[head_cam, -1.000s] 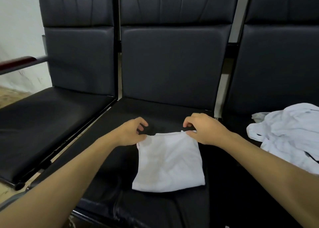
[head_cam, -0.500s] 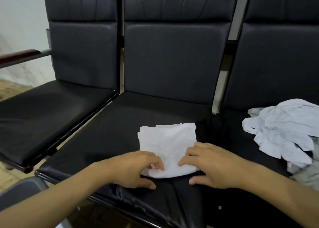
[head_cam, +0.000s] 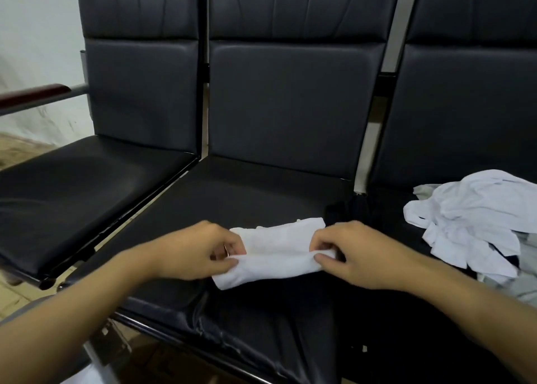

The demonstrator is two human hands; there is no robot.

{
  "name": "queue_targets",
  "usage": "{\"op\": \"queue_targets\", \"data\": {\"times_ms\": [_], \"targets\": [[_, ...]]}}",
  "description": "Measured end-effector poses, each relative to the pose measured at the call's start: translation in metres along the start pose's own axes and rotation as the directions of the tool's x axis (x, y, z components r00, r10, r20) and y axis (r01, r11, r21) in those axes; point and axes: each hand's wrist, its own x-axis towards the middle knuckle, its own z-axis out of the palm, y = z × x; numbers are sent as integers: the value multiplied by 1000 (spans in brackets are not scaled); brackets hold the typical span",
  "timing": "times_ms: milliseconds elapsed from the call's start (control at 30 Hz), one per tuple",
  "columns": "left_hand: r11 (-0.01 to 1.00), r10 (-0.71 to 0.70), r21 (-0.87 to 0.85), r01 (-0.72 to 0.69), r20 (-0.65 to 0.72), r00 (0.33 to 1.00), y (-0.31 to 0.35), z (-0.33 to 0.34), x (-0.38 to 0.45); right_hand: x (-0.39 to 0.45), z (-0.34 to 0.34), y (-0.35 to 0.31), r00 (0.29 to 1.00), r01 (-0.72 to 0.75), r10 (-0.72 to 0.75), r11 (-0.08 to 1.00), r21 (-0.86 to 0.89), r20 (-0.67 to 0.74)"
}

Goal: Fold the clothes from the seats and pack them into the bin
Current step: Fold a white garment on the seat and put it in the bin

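With our left hand (head_cam: 200, 251) we pinch the near left corner of the white garment (head_cam: 279, 253), thumb beneath and fingertips on top, and our right hand (head_cam: 359, 254) pinches the near right corner the same way. We judge this pairing of grips keeps the lifted near edge taut and straight, so the fold can lay over evenly instead of bunching. The near edge is raised off the cushion and curls back toward the far edge, while the far part of the cloth lies flat on the middle seat (head_cam: 232, 197), which serves as our folding surface. The garment already looks reduced to a narrow band, so we take this for one of the last folds before packing.

On the right seat (head_cam: 386, 209) lies a loose pile of white clothes (head_cam: 470, 218), rumpled and unfolded, with some grey and dark fabric showing at its lower edge; it sits near our right hand but apart from the piece we hold. We read it as the stock waiting its turn, kept to one side so the middle seat is free for folding. The left seat (head_cam: 87, 180) carries nothing we can make out.

As for the bin, we cannot identify it with any certainty. A grey curved shape (head_cam: 43, 308) shows at the lower left, below the seat frame, but what it is and whether it holds anything cannot be told.
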Motion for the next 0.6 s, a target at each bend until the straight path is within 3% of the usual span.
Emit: {"op": "queue_targets", "data": {"times_ms": [167,333,433,600], "targets": [[998,-40,-58,38,-29,999,-22,-33,33,44,-31,16,995,-88,84,992,94,53],[981,-169,-58,183,192,967,-54,-33,79,100,-20,49,964,-228,217,972,53,151],[977,-212,48,208,149,966,-68,-6,94,117,4,61,947,-296,292,955,14,135],[972,-231,-4,234,145,962,-72,19,103,122,18,64,920,-322,323,946,-45,220]]}}
